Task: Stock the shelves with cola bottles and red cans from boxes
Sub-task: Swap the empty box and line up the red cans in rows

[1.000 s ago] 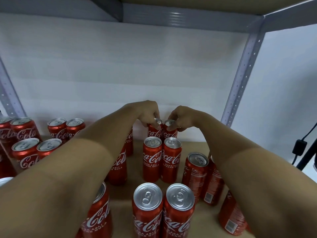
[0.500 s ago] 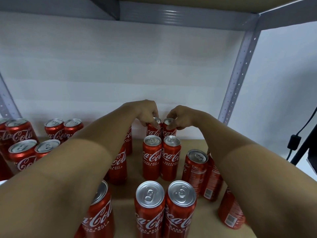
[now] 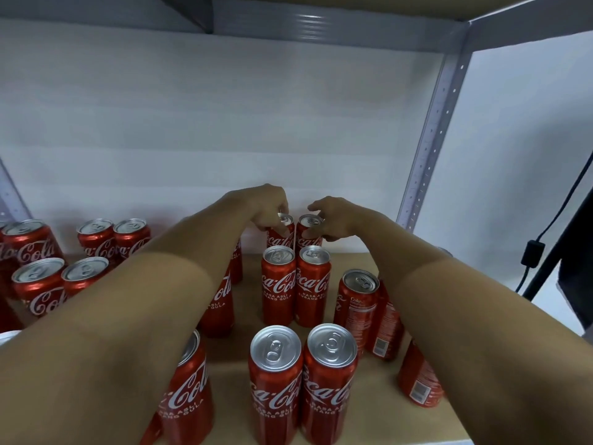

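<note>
Cans everywhere on this shelf [image 3: 378, 409], all red cola ones standing upright on the tan board. Both arms are stretched way in toward the white back wall [image 3: 224, 123]. Left hand [image 3: 268, 208] has its fingers curled over the top of the back-left can [image 3: 281, 232], gripping it by the rim. Right hand [image 3: 337, 220] is doing the same w/ the back-right can [image 3: 308, 234], thumb and fingers pinching round the top edge. Those two cans sit side by side, basically touching, right at the back of the shelf.

Just in front of them is another pair [image 3: 295, 285], also touching, labels facing out. Closer still, a front pair [image 3: 301, 380] w/ silver lids and pull tabs showing. Right of the middle pair there's a can [image 3: 356, 300] turned so the small print faces out, w/ more cans behind and beside it partly hidden under the right forearm. A few more are tucked under the left forearm too.

Far left is a separate bunch [image 3: 38, 277], approx two rows deep, well apart from the middle columns. Grey metal upright [image 3: 433, 133] w/ holes runs up the right side, and a black cable [image 3: 532, 252] hangs beyond it.
</note>
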